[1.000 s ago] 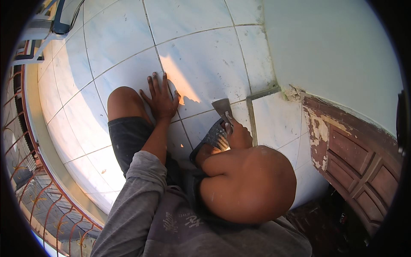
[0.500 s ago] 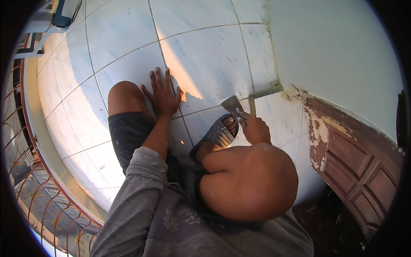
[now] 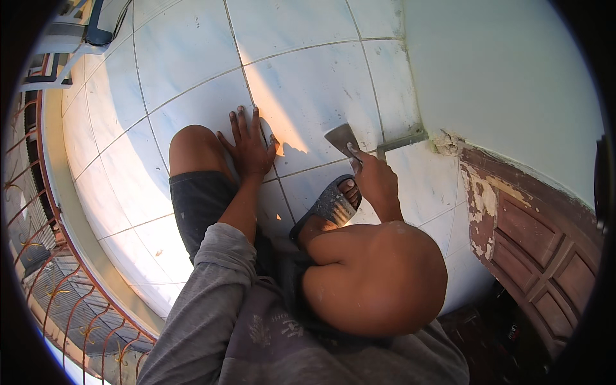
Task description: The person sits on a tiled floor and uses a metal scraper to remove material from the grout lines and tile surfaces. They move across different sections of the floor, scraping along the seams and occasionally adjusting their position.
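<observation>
1. I see the left hand [image 3: 252,154] flat on the tiled floor [image 3: 308,77], fingers spread, holding nothing.
2. The right hand [image 3: 378,179] is curled around a scraper [image 3: 341,137].
3. Its blade points far-left, just beyond the sandal [image 3: 326,206].

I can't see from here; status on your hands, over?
Left hand spread palm-down on tiled floor. Right hand gripping scraper. Sandal close beside right hand.

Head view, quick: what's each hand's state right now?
Left hand: open, palm down on the tiled floor.
Right hand: closed, holding a flat-bladed scraper.
</observation>
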Demonstrator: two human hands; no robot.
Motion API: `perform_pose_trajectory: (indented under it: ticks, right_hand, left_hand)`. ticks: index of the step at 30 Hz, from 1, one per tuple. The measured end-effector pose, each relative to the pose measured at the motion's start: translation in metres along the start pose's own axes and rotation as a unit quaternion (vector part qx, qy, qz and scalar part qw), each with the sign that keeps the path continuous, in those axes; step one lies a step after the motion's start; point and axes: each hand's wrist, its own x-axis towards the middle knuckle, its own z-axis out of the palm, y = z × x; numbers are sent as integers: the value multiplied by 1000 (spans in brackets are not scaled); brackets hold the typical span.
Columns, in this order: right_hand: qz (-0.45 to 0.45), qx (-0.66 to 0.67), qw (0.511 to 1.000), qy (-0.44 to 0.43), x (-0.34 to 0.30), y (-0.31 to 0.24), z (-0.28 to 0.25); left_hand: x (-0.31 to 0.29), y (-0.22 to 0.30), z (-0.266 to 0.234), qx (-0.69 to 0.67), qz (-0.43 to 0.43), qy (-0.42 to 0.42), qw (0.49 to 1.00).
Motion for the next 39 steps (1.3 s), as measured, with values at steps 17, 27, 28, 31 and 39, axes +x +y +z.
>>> perform_pose_trajectory:
  ticks: [17, 27, 28, 31, 39]
  right_hand:
    - [-75, -42, 996, 14, 16, -13, -14]
    - [-47, -27, 998, 28, 37, -20, -9]
    - [-53, -17, 997, 44, 53, -23, -8]
    - [-49, 16, 993, 111, 98, -44, -31]
    - [-33, -35, 997, 67, 101, -52, -49]
  left_hand:
    - [-2, -7, -4, -2, -10, -5, 1000]
    - [-2, -7, 0, -4, -7, 11, 1000]
    - [-4, -9, 2, 1, -3, 27, 1000]
    - [-2, -6, -4, 12, -14, -6, 1000]
    - [-3, -8, 1, -5, -6, 8, 1000]
